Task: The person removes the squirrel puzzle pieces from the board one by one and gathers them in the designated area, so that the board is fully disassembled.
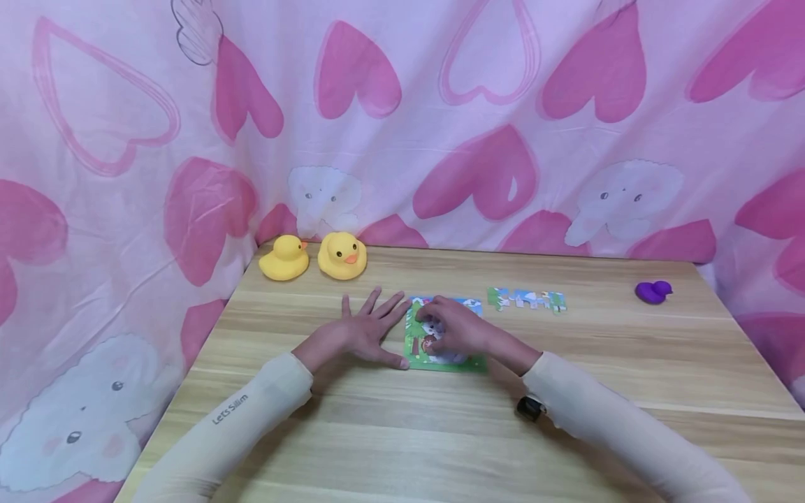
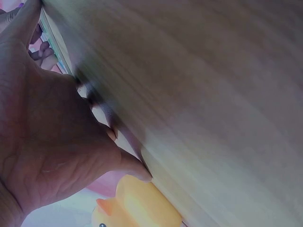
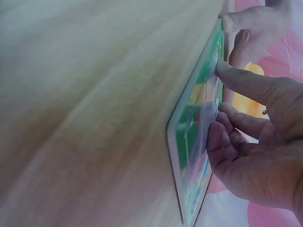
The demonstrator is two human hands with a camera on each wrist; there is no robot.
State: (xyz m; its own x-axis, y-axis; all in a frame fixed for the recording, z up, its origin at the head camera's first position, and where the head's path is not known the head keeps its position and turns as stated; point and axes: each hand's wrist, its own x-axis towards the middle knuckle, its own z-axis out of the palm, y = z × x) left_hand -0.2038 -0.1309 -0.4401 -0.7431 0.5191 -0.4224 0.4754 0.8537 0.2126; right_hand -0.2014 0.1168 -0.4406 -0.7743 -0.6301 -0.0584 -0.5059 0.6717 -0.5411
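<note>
The left hand (image 1: 361,335) lies by the puzzle (image 1: 414,334), fingers spread wide. The right hand (image 1: 458,325) touches it with bent fingers (whether they pinch anything, nobody can tell).

Looks like kid-style play corner; home or staged set, can't tell which. Pink cloth (image 1: 402,147) hung at back and both sides of table, creases and folds showing, so fabric, not paint. Print pretty nursery-ish: big hearts (image 1: 330,73), pale cartoon animals (image 1: 622,199). Plain wood-grain table (image 1: 390,440), back edge right by cloth. Toys fit too: two yellow ducks (image 1: 283,262) back left, little purple duck (image 1: 653,292) far right, cartoon puzzle board (image 1: 434,365) mid-table, jigsaw pieces (image 1: 531,300) near it.
</note>
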